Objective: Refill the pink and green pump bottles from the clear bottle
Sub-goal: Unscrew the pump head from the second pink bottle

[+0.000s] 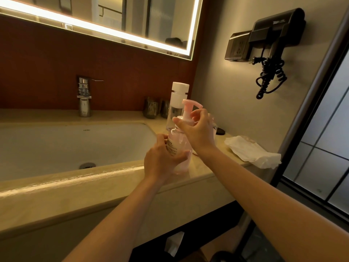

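I count one translucent pink plastic pump bottle (178, 143) in front of me, standing on the beige stone tabletop (113, 178) just right of the sink and close to the front edge. My left hand (160, 157) grips its body, fingers curled round the back and thumb across the front beside the printed label. My right hand (198, 133) pinches the pink pump neck just under the nozzle between thumb and fingertips. The bottle's wall is tinted pink all the way down, so I cannot tell how high the liquid stands inside.

Right behind it stands one tall clear plastic bottle with a white square cap (175, 108), upright and still capped. Its wall looks see-through from here and I cannot make out a fill level.

Further back against the red wall I count two dark glass tumblers (151, 109), side by side; something pale seems to sit in them, but it is too dim to name. One chrome faucet (84, 97) stands behind the one white sink basin (75, 144). One crumpled white tissue (251, 152) lies at the tabletop's right end, one small black round object (220, 131) lies near it, and one black wall hair dryer with a coiled cord (273, 35) hangs above
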A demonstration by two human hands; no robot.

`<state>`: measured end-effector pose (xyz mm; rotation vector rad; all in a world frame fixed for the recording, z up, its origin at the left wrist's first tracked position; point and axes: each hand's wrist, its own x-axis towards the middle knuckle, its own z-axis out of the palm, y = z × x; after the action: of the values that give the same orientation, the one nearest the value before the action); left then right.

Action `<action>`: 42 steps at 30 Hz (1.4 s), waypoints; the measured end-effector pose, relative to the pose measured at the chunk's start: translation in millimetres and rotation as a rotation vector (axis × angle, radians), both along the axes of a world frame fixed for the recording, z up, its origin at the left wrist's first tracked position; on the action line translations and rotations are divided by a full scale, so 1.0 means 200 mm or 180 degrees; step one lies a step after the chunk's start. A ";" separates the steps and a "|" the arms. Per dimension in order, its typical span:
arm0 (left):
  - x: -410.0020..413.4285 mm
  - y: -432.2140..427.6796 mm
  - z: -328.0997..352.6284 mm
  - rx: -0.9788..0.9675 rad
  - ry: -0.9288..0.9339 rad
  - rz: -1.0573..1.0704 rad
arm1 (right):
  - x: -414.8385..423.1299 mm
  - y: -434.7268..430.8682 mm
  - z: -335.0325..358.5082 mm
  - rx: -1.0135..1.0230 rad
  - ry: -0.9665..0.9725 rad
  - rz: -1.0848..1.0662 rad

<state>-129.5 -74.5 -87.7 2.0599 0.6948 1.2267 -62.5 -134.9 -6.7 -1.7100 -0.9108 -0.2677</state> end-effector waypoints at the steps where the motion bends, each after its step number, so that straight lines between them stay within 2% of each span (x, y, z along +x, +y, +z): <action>1: 0.00 0.00 0.00 0.0007 0.0002 0.0002 | 0.01 0.00 0.00 0.0020 0.0073 0.0084; 5: 0.00 0.01 -0.01 0.0016 -0.0012 0.0033 | 0.02 -0.03 0.02 0.0076 0.0726 0.0754; 8: 0.00 0.00 0.00 0.0008 -0.0028 0.0023 | 0.02 -0.03 0.02 0.0007 0.0699 0.0880; 13: 0.00 0.00 0.00 0.0003 -0.0032 0.0000 | 0.02 -0.03 0.02 0.0010 0.0267 0.0420; 17: 0.00 0.00 0.00 -0.0013 -0.0029 0.0023 | 0.02 -0.03 0.03 -0.0018 0.0743 0.0894; 19: 0.00 0.00 0.00 -0.0015 -0.0026 0.0030 | 0.02 -0.03 0.03 -0.0101 0.0795 0.1014; 25: 0.00 -0.01 0.00 0.0002 -0.0060 0.0023 | 0.01 -0.02 0.02 -0.0070 0.0204 0.0355; 33: 0.00 0.00 -0.01 -0.0032 -0.0089 0.0037 | 0.00 -0.02 0.04 0.0132 0.0680 0.0743; 38: 0.00 -0.01 0.00 -0.0028 -0.0092 -0.0020 | 0.01 -0.02 -0.01 -0.0135 0.0241 0.0290; 42: 0.00 -0.01 0.00 -0.0030 -0.0122 -0.0041 | 0.01 -0.02 -0.01 -0.0039 0.0340 0.0450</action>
<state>-129.7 -75.8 -87.9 2.0248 0.6675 1.2501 -61.4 -139.6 -9.6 -1.6462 -0.9505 -0.0762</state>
